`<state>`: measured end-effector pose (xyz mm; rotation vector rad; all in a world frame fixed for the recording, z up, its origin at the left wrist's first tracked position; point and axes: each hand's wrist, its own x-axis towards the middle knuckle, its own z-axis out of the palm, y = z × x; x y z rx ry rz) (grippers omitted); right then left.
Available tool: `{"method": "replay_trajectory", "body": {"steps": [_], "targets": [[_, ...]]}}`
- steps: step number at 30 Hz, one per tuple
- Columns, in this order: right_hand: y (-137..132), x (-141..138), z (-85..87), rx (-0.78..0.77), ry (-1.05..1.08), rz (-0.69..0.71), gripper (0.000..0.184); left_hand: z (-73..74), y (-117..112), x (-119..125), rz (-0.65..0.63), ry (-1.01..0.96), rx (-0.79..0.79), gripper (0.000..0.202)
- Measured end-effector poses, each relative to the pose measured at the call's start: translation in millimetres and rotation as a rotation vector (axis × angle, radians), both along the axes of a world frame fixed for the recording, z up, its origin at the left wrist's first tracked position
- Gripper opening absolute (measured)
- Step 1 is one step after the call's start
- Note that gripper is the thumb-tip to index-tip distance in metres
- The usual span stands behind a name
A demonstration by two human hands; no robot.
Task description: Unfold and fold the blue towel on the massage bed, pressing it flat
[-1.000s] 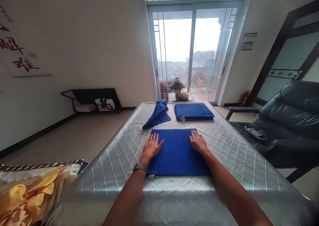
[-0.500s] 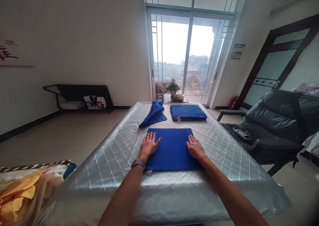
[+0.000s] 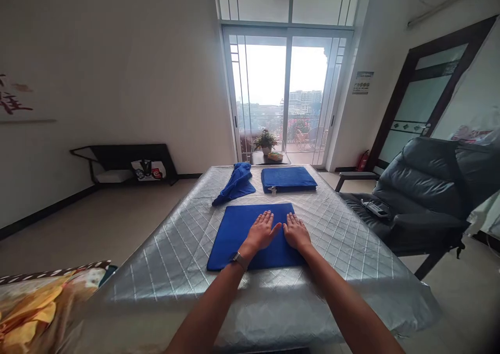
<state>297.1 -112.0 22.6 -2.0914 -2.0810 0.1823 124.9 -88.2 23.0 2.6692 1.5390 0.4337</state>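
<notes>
A folded blue towel (image 3: 231, 237) lies flat as a rectangle on the silver quilted table cover (image 3: 172, 255). My left hand (image 3: 262, 231) rests flat on its middle, fingers stretched out and pointing away from me. Close beside it, my right hand (image 3: 297, 231) lies flat on the towel's right part, fingers also extended. The two thumbs are near each other. Beyond the hands, a crumpled blue towel (image 3: 236, 184) sits at the far left, and a stack of folded blue towels (image 3: 289, 178) with a white tag lies to its right.
A dark padded armchair (image 3: 422, 187) stands along the table's right side, with a white device (image 3: 375, 208) on its seat. Behind the table's far edge is a potted plant (image 3: 265, 140) on a small stand. Yellow fabric (image 3: 31, 312) lies at lower left.
My left hand has slid right from the towel's left edge to its middle. My right hand stays on the right part. The view has shifted slightly.
</notes>
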Motion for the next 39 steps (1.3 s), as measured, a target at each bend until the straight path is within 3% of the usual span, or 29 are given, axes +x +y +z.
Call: {"method": "replay_trajectory", "body": {"steps": [3, 6, 9, 17, 21, 30, 39], "targets": [[-0.4, 3.8, -3.1, -0.01, -0.015, 0.027, 0.064, -7.9, -9.7, 47.6, -0.079, -0.009, -0.027, 0.077], [-0.4, 4.8, -4.5, -0.009, -0.021, 0.036, 0.064, -14.8, -12.2, 60.7, -0.032, -0.013, -0.077, 0.081], [0.2, 2.3, -3.1, 0.002, -0.01, 0.021, 0.067, -18.8, -9.7, 38.7, 0.033, 0.003, -0.113, 0.082], [2.7, -1.0, -1.5, 0.001, 0.014, -0.012, 0.067, -21.1, -19.1, -93.9, 0.274, 0.058, -0.147, 0.086], [2.6, -0.8, -2.4, 0.006, 0.002, -0.012, 0.066, -24.7, -34.3, -134.5, 0.334, 0.078, -0.137, 0.088], [-16.3, -7.9, 8.6, 0.052, -0.049, 0.006, 0.065, -30.3, -35.8, -138.7, 0.336, 0.084, -0.108, 0.089], [-55.1, -3.0, -4.0, -0.014, -0.058, 0.017, 0.067, -22.0, -40.1, -138.1, 0.352, 0.099, -0.136, 0.089]]}}
